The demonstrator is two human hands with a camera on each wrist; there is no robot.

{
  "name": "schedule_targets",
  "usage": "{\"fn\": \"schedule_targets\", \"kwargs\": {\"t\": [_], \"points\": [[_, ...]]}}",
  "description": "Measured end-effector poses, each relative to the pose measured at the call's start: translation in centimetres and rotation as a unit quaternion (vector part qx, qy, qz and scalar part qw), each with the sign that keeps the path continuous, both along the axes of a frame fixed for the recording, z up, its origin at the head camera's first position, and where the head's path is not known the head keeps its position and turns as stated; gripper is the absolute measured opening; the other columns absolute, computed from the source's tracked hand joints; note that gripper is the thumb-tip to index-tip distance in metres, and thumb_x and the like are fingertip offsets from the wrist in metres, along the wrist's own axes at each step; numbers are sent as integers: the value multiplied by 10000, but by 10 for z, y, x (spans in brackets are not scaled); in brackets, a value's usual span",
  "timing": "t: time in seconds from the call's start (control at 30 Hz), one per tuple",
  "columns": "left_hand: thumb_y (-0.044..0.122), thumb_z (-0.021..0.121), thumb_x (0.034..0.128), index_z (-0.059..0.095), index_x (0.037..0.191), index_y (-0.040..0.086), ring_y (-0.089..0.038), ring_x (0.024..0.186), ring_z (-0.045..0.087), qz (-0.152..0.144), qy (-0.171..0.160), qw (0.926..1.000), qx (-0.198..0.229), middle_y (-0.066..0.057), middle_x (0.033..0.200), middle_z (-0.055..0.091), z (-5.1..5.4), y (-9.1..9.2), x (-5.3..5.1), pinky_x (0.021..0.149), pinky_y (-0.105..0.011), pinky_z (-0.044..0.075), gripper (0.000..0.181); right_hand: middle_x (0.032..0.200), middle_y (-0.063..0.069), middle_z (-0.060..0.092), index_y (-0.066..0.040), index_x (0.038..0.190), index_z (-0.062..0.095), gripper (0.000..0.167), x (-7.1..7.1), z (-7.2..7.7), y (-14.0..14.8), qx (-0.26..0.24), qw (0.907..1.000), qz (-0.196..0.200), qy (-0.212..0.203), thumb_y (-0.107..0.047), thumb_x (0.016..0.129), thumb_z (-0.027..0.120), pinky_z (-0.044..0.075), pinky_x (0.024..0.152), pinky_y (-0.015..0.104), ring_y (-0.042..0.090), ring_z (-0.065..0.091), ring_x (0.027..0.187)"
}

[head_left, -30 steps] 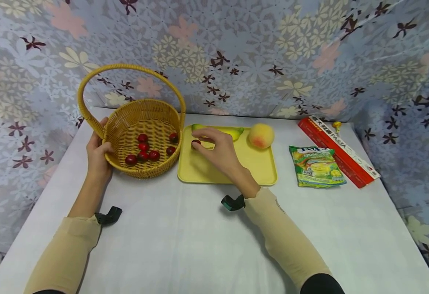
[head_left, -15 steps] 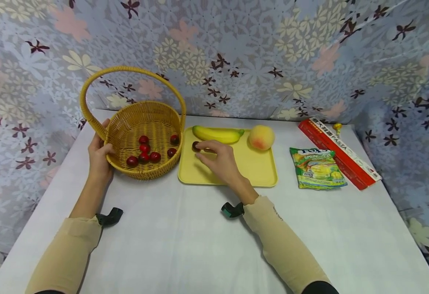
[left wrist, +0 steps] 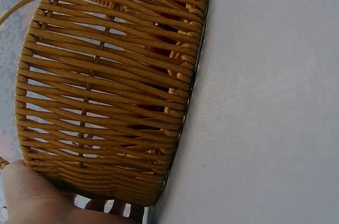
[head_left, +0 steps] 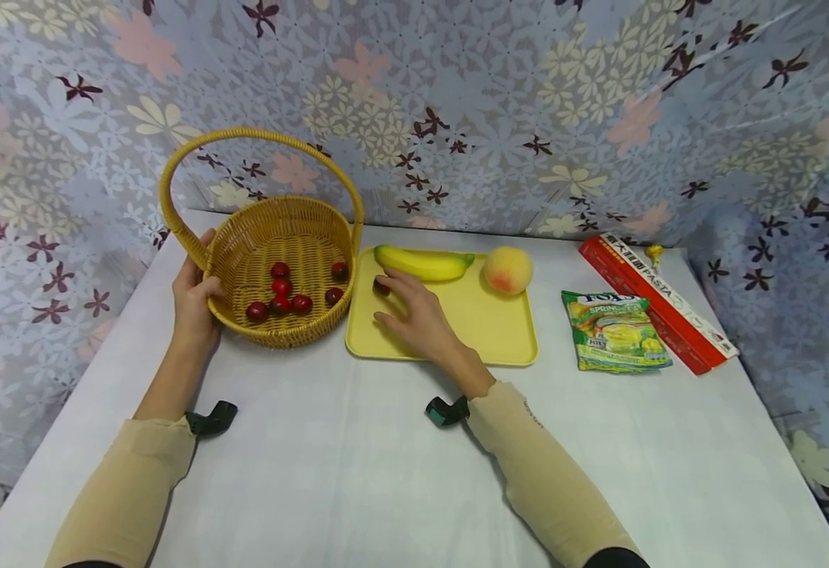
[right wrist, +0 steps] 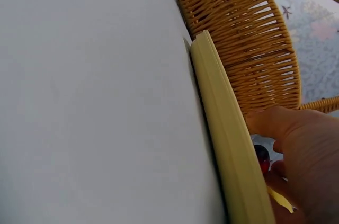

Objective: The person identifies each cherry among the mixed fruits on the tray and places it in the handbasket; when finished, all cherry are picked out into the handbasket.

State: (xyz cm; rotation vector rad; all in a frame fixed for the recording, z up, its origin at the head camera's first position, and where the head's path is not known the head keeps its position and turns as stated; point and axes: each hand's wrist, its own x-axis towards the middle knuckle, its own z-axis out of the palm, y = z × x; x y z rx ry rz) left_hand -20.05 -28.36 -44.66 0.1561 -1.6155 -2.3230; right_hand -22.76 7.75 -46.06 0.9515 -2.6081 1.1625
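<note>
My left hand (head_left: 196,304) grips the left side of the yellow wicker basket (head_left: 282,335), thumb over its rim; the left wrist view shows this hand (left wrist: 42,197) low at the basket's wall (left wrist: 106,102). Several red cherries (head_left: 281,287) lie inside. Over the yellow tray (head_left: 457,343), my right hand (head_left: 421,319) has thumb and fingers spread apart. A dark red cherry (head_left: 382,287) lies on the tray at its fingertips; whether they touch it I cannot tell. The right wrist view has this cherry (right wrist: 261,156) beyond the thumb, partly hidden by the hand (right wrist: 307,155).
A banana (head_left: 424,264) lies along the tray's back edge, with a peach (head_left: 509,270) at the back right corner. Farther right are a green and yellow packet (head_left: 616,331) and a long red pasta box (head_left: 659,304). Behind the table hangs a flowered cloth (head_left: 485,110).
My right thumb has moved away from the fingers that were close about the cherry, and the cherry now lies on the tray. The left hand stays on the basket.
</note>
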Motion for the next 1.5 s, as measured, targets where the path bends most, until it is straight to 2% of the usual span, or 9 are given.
{"fn": "schedule_targets", "kwargs": {"t": [0.2,0.43,0.67,0.8,0.93,1.17,1.5], "points": [[-168,351,789,457,1600,137,-236,1380,422,16,17,10000,39,-75,1648,415,-1,0,1,1073,-262,418,873,1536,179,562,-36,1440,619,541,-1,-5,0,57,9999,49,141,-174,944,786,390,1197,485,339,501,1443],[-171,351,792,459,1599,143,-228,1380,421,-4,50,10000,-36,-70,1651,409,-2,0,0,1049,-247,432,873,1388,143,674,-32,1355,663,424,-1,-7,0,-107,9989,103,441,-144,959,766,457,1131,462,310,598,1321],[-163,361,788,472,1593,146,-216,1353,420,-52,5,10000,-69,-78,1636,422,1,-2,-2,1058,-245,412,870,1220,100,738,-60,1294,704,356,3,-8,-1,-165,9994,34,294,-138,953,773,513,1040,436,254,667,1159],[-163,364,788,478,1592,170,-218,1347,410,-84,-102,9997,-191,-78,1623,424,2,-5,-1,1050,-245,414,877,1227,105,742,-65,1291,709,348,8,-9,-3,-20,9999,39,133,-156,961,769,524,1034,434,253,682,1157],[-158,370,781,484,1589,188,-216,1353,414,-45,-167,9996,-203,-70,1619,425,0,-4,0,1039,-233,426,886,1226,104,742,-68,1286,714,355,7,-8,-3,67,9999,16,154,-149,947,785,525,1038,428,250,685,1161],[-198,340,752,476,1586,114,-219,1310,418,-2,155,9999,24,-97,1622,430,0,-1,-4,982,-242,427,901,1202,107,750,-62,1271,721,350,4,-5,0,28,9996,14,287,-144,938,793,532,1018,428,254,693,1129],[-185,343,761,493,1579,150,-209,1303,422,7,95,10000,2,-90,1629,424,-1,-1,-2,1002,-246,415,896,1167,97,761,-63,1251,734,345,4,-6,0,-33,9995,-14,329,-156,927,806,543,997,422,242,702,1101]]}}
